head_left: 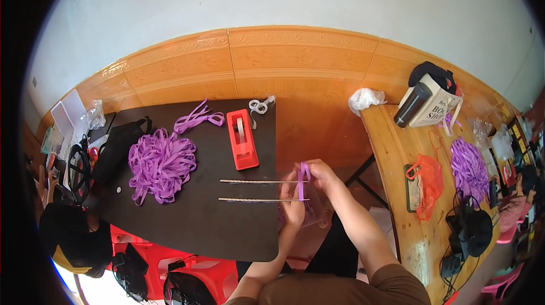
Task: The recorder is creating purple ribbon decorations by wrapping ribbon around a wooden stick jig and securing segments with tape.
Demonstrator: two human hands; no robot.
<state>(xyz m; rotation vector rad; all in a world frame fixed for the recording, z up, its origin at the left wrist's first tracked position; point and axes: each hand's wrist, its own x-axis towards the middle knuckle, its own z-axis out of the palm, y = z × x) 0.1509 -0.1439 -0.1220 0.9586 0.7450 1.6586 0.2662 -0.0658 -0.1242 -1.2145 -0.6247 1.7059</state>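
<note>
Two thin, pale sticks [255, 182] run side by side, a gap between them, over the right part of the dark table and past its edge. A purple ribbon strip [302, 184] crosses them near their right ends. My left hand [291, 205] is closed around the sticks by the ribbon; some of its fingers are hidden. With fingers pinched together, my right hand [321, 174] grips the top of the ribbon strip. A red tape dispenser [243, 141] stands on the table beyond the sticks, white-handled scissors [261, 104] behind it.
A big heap of purple ribbon [162, 166] and some loose strips [198, 117] lie on the dark table [221, 237]. At right, a wooden table [392, 146] bears a dark tumbler [413, 105], a tote bag [434, 106], an orange plastic bag [427, 186] and more ribbon [469, 168].
</note>
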